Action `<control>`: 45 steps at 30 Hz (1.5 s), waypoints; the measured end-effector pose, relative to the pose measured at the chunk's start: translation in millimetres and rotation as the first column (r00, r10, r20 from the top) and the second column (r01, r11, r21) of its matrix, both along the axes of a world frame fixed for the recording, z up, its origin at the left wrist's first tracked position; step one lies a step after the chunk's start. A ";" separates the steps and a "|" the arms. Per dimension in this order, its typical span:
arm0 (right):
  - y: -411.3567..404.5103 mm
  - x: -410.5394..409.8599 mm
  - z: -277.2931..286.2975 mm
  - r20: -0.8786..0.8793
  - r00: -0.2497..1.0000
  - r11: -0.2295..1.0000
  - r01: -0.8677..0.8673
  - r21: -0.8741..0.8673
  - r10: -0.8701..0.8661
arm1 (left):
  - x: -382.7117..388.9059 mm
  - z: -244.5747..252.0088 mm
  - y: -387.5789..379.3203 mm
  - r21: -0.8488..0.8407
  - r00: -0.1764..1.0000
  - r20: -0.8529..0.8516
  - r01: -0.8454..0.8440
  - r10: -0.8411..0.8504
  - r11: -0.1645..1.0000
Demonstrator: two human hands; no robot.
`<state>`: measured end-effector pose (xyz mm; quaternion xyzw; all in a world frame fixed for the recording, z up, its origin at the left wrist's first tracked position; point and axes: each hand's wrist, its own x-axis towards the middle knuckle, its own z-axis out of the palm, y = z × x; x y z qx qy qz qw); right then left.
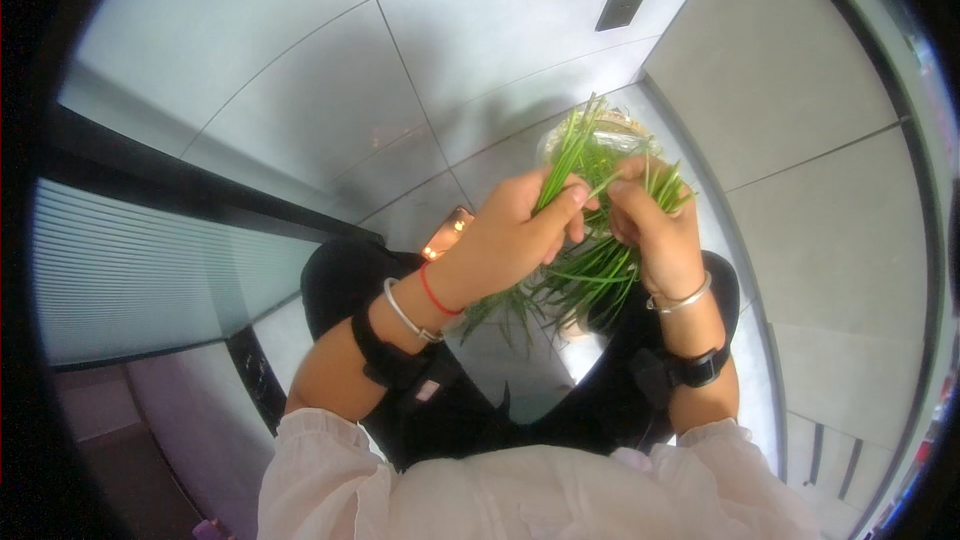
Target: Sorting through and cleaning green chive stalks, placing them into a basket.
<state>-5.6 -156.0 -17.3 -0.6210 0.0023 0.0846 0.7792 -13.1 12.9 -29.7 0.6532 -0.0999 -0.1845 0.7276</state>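
Observation:
My left hand [529, 229] is closed around a bunch of thin green stems [568, 154] that point up and away from me, their long leaves hanging down below the hand. Close to its right, my right hand [656, 225] grips another bundle of cut-looking green stem ends [666, 187], with dark green leaves [600, 270] trailing beneath. A pale stem [602, 186] spans the small gap between the two hands. Behind them stands a round bin or basket with a clear plastic liner [622, 133], partly hidden; loose greens lie in front of it.
A lit phone [448, 232] lies on the tiled floor left of my hands. Ahead is a tiled wall with a dark socket plate [619, 12]. Pale cabinet panels [825, 165] rise on the right, and a ribbed glass door with a black frame [165, 270] is on the left.

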 end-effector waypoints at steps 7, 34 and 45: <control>-7.4 3.7 -2.4 -0.069 0.984 0.964 -0.148 0.220 0.167 | -2.0 1.2 -1.6 -0.063 0.998 -0.037 0.041 -0.043 0.997; -25.4 20.1 -2.8 0.050 0.959 0.960 0.279 -0.005 -0.279 | -0.3 10.2 -0.4 -0.066 0.995 -0.020 -0.101 0.100 0.993; -17.6 16.6 -3.7 -0.037 0.954 0.950 0.292 -0.111 -0.298 | 0.4 12.5 -1.1 -0.081 0.996 -0.020 -0.094 0.093 0.992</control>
